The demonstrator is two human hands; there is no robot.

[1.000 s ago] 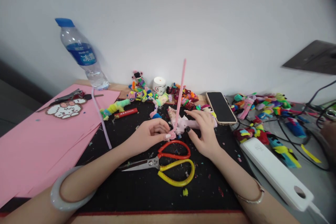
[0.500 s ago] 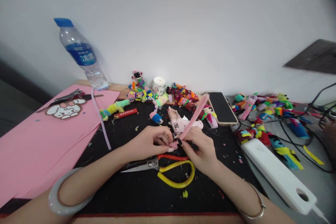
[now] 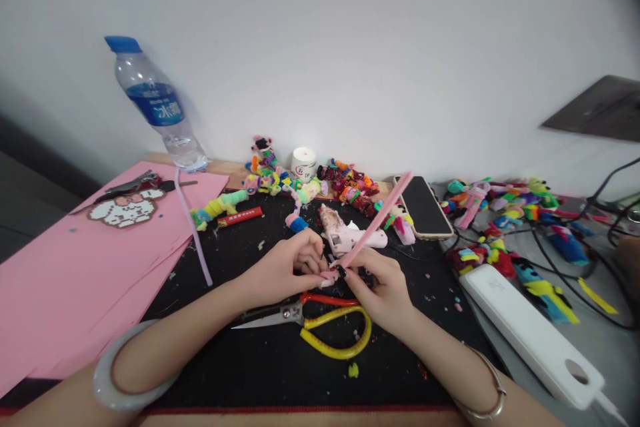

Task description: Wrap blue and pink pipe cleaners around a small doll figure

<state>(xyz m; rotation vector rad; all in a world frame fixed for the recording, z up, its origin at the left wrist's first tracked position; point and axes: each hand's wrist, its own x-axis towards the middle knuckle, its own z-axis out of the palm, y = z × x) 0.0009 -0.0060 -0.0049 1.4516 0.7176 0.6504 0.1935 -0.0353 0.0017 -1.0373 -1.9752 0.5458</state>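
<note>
While the left hand (image 3: pixel 287 267) pinches the coiled end of the pink pipe cleaner (image 3: pixel 373 223), the right hand (image 3: pixel 377 280) grips it beside; its free length, upright a second ago, now tilts right over the glue gun (image 3: pixel 345 235), above the scissors (image 3: pixel 320 317).

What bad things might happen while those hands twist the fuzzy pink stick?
The scissors lie just under the wrists, blades pointing toward the left arm, so a dropped arm might get poked. The free end of the pink pipe cleaner, pinched between the left hand and right hand, sticks out over the glue gun and phone; swinging it might knock the small figures behind.
</note>
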